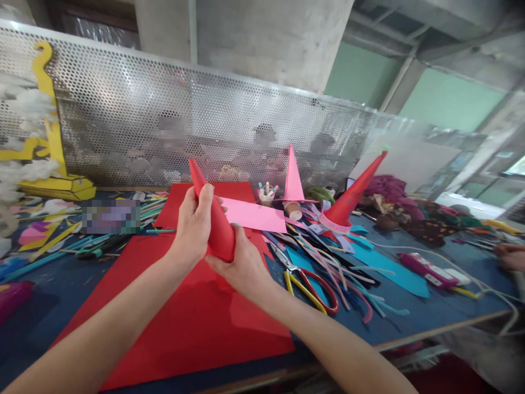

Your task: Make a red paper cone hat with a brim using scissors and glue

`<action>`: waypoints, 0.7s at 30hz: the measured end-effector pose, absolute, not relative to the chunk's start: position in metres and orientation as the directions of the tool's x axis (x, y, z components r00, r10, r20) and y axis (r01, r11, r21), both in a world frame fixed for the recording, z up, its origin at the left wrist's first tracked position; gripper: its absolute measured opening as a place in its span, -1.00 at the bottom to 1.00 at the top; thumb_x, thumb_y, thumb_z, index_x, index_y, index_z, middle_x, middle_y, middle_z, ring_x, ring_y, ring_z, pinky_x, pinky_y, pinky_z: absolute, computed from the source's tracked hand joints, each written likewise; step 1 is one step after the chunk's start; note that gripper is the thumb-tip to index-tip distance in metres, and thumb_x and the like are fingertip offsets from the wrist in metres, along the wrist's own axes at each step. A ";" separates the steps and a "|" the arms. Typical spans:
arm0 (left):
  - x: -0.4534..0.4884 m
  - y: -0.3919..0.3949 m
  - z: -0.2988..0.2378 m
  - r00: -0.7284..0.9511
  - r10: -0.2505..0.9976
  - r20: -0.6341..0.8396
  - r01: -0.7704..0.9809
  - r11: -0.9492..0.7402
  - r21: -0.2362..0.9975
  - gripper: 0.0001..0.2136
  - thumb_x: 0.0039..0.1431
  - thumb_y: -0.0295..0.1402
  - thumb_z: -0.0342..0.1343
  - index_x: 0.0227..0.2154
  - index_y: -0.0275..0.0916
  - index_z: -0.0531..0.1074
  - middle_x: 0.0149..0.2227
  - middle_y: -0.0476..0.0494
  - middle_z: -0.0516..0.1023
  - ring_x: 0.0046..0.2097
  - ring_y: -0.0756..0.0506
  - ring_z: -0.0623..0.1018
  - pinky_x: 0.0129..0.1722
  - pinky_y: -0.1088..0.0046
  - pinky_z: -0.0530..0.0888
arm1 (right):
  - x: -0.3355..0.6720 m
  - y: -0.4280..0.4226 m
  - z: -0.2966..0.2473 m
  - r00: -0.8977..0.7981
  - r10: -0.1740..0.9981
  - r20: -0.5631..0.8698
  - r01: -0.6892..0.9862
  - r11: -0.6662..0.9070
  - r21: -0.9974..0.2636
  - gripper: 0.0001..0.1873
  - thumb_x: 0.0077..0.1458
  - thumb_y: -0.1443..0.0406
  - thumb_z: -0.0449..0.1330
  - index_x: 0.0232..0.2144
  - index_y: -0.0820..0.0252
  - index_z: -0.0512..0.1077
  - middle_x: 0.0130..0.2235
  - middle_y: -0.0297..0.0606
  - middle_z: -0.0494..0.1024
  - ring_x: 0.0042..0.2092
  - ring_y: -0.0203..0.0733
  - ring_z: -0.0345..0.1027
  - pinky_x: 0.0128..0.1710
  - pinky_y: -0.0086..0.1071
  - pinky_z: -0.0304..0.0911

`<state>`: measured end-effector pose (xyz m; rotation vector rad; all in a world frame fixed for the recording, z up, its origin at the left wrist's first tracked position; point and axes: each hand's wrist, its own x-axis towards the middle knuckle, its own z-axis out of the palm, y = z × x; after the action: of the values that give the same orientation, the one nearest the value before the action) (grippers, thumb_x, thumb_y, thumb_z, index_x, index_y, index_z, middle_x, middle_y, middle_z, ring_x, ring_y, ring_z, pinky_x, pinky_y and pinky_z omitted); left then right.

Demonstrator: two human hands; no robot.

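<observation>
Both my hands hold a rolled red paper cone (217,221) above a large red paper sheet (176,323) on the blue table. My left hand (194,224) wraps round the cone's middle, thumb up along it. My right hand (240,265) grips the wide lower end from beneath. The cone's tip points up and away to the left. A pink paper strip (256,215) lies just behind the cone.
Scissors with red and yellow handles (307,282) lie right of my hands among paper strips. A pink cone (293,178) and a red cone (348,200) stand further back. A perforated metal screen (205,120) backs the table. Another person's hand (511,256) rests at the right edge.
</observation>
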<state>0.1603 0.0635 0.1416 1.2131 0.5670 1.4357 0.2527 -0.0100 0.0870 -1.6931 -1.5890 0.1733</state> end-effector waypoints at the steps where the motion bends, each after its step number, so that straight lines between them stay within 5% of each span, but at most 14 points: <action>1: 0.162 0.064 0.141 0.127 0.920 0.370 -0.427 -0.286 0.858 -0.70 0.15 -0.04 0.10 -0.27 -0.18 0.34 -0.43 -0.02 0.48 -0.42 -0.05 0.53 -0.43 0.44 0.50 | 0.252 -0.009 0.086 0.213 0.885 0.413 0.792 0.091 -0.604 -0.35 -0.03 0.08 0.25 0.05 0.19 0.15 -0.07 -0.05 0.51 -0.12 0.09 0.46 -0.28 -0.19 0.32; 9: 0.167 0.072 0.140 0.149 0.883 0.444 -0.458 -0.337 0.823 -0.70 0.16 -0.04 0.10 -0.31 -0.20 0.33 -0.44 -0.02 0.45 -0.45 -0.01 0.50 -0.49 0.49 0.46 | 0.246 -0.008 0.089 0.251 0.887 0.387 0.769 0.059 -0.636 -0.27 -0.01 0.07 0.26 0.12 0.24 0.12 0.03 0.07 0.45 -0.02 0.16 0.42 -0.18 -0.09 0.36; 13: 0.164 0.078 0.144 0.211 0.842 0.496 -0.453 -0.365 0.813 -0.72 0.19 -0.08 0.09 -0.36 -0.21 0.31 -0.48 0.02 0.41 -0.47 0.02 0.47 -0.49 0.53 0.43 | 0.254 -0.012 0.093 0.094 0.916 0.391 0.721 0.208 -0.660 -0.19 0.02 0.11 0.25 0.21 0.27 0.04 0.14 0.11 0.36 0.10 0.15 0.33 -0.02 -0.03 0.31; 18: 0.155 0.082 0.150 0.395 0.803 0.447 -0.435 -0.266 0.861 -0.72 0.22 -0.10 0.07 -0.34 -0.24 0.31 -0.49 0.02 0.41 -0.49 0.04 0.45 -0.47 0.53 0.42 | 0.281 -0.006 0.116 0.101 0.876 0.472 0.588 0.330 -0.738 -0.57 0.25 0.08 0.01 0.04 0.21 0.32 0.06 -0.04 0.45 0.05 -0.06 0.36 -0.01 -0.16 0.31; 21: 0.152 0.079 0.152 0.517 0.750 0.413 -0.432 -0.189 0.882 -0.72 0.23 -0.10 0.07 -0.30 -0.24 0.32 -0.48 0.03 0.41 -0.46 0.04 0.45 -0.41 0.51 0.43 | 0.293 0.005 0.142 0.171 0.827 0.536 0.523 0.385 -0.761 -0.62 0.26 0.07 0.01 -0.09 0.20 0.42 -0.08 -0.11 0.53 -0.07 -0.12 0.41 -0.11 -0.22 0.36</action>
<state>0.1519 0.0785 0.1515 1.3966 0.3003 1.0878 0.2929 0.0050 0.1424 -1.2735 -1.4910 0.3307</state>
